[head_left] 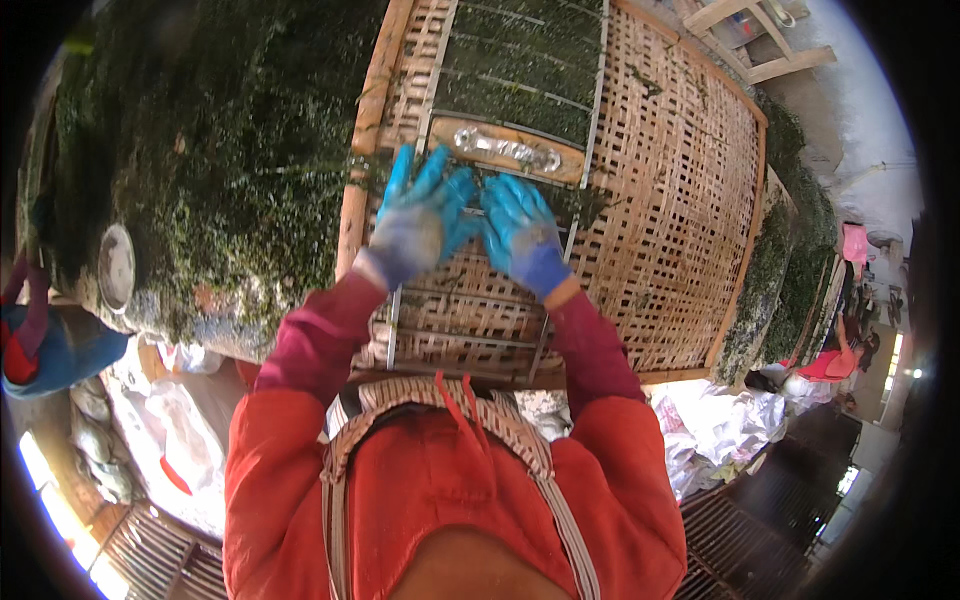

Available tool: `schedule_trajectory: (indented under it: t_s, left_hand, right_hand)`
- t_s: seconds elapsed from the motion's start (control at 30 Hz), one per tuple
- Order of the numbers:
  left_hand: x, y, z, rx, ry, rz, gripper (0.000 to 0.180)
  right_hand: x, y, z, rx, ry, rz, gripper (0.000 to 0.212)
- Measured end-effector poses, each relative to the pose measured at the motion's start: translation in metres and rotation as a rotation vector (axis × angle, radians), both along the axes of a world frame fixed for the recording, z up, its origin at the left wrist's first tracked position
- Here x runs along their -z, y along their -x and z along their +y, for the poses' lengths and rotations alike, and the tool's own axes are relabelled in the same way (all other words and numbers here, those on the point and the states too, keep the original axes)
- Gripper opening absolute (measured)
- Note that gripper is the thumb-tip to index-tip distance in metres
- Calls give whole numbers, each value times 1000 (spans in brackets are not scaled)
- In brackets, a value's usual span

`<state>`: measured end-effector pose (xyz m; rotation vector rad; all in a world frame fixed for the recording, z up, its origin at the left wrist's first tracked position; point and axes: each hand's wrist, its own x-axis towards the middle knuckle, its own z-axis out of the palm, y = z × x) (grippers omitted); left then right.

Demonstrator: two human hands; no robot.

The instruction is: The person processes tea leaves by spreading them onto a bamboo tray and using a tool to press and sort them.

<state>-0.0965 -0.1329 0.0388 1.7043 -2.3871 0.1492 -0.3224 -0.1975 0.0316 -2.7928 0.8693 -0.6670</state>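
Note:
My left hand [420, 212], in a blue-coated glove, lies palm down with its fingers spread on the left rail of a slim metal frame [599, 85]. Beside it, my gloved right hand [522, 222] rests with fingers stretched forward, touching a little dark green shredded leaf near the right rail. Just ahead of both hands sits a wooden block [450, 130] with a shiny metal handle [508, 148], set between the rails. Beyond the block, a flat layer of chopped green leaf [515, 65] fills the frame. Underneath is a woven bamboo tray [670, 210] with a wooden rim. Neither palm is visible.
A broad heap of green shredded leaf [230, 180] lies left of the tray, with a round pale dish [117, 268] at its edge. More leaf lies to the right. White plastic sacks [735, 425] stand below. Other people work at the far left and far right.

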Motion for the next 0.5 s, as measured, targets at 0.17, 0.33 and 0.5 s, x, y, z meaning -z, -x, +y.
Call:
schedule_trajectory:
  t_s: [0.17, 0.33, 0.5]
  left_hand:
    - [13, -37, -4, -115, -45, 304, 50]
    - [-9, -81, -9, -217, -101, 411, 89]
    - [10, -58, -22, -236, -134, 110, 69]
  right_hand:
    - [-5, -3, -5, 9, -114, -79, 42]
    - [-2, -47, -9, -65, 17, -11, 38]
    - [-13, -67, -2, -21, -106, -313, 32]
